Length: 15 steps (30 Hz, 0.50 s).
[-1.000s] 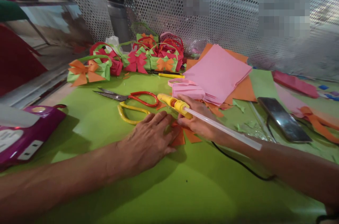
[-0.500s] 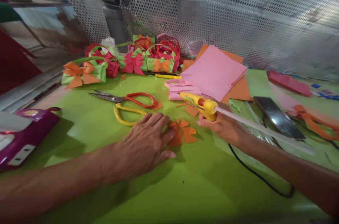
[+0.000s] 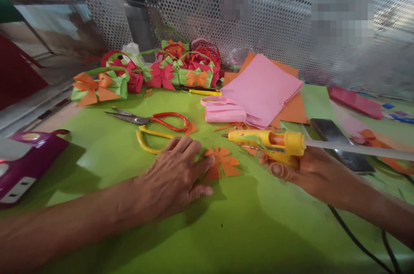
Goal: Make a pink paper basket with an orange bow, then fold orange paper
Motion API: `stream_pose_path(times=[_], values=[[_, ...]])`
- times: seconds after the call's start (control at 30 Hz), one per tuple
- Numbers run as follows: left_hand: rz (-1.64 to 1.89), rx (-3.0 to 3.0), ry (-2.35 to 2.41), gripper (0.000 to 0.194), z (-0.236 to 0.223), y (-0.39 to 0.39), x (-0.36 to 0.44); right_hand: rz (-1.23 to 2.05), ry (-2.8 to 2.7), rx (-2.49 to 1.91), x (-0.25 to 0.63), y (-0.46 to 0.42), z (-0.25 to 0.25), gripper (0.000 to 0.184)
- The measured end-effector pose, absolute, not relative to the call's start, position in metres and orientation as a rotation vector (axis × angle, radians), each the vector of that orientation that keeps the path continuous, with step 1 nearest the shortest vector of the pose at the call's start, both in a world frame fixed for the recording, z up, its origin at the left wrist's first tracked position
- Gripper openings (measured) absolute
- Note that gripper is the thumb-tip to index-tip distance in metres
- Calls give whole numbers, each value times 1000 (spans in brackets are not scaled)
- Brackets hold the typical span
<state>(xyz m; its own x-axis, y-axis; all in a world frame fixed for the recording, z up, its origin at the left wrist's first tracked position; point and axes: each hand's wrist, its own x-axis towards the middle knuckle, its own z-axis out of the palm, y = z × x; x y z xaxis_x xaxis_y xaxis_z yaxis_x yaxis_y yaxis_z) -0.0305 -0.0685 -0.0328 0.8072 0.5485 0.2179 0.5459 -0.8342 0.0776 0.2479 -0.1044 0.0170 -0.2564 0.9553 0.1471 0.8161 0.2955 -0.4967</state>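
Note:
My left hand [image 3: 173, 177] lies flat on the green table [image 3: 226, 231], fingers spread, fingertips touching the edge of an orange paper flower [image 3: 223, 162]. My right hand [image 3: 304, 170] grips a yellow glue gun [image 3: 268, 142] held level, its nozzle pointing left above and just right of the flower. A clear glue stick [image 3: 359, 149] sticks out of the gun's back toward the right.
Red-handled and yellow-handled scissors [image 3: 155, 125] lie behind my left hand. Pink and orange paper sheets [image 3: 263, 88] sit at the back, with several paper baskets [image 3: 145, 73]. A phone [image 3: 336, 136] lies at right, a purple device [image 3: 22, 159] at left. A black cord [image 3: 359, 244] runs along the table.
My right hand has drawn the glue gun to the right, off the orange flower, and turned it level. My left hand has stayed on the flower's edge.

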Motion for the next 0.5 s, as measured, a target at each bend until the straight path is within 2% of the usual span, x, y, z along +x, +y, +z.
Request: stream_pose_path(times=[0.1,0.33,0.5], values=[[346,2964,904,66,-32,-68,-30,606,-2275,-1683,256,-110,13,28],[300,2946,935,58,-31,-66,-30,570,-2339,-1808,251,-116,9,40],[225,2960,943,54,-30,-67,-31,745,-2398,-1994,240,-115,22,49]])
